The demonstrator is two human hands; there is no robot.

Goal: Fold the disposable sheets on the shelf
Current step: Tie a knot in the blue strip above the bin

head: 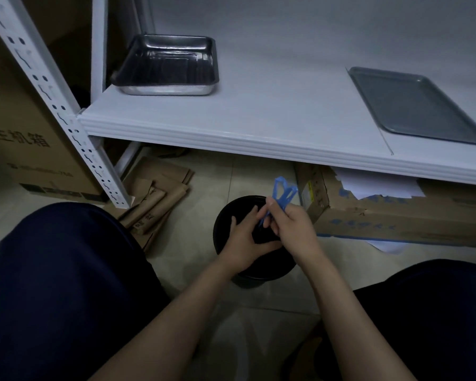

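Below the shelf (259, 127), right hand (291, 229) pinches blue clips (282, 196), left hand (245, 240) rests open-fingered on black bin (259, 268); no sheets visible, so folding looks unstarted — next, probably fetch one.

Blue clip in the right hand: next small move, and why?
Probably set the blue clip on the shelf. The right hand pinches it over the black bucket while the left hand reaches in; no sheet shows yet, so both hands need freeing.

Blue clip (282, 196), black bin (226, 229), white shelf (259, 119).
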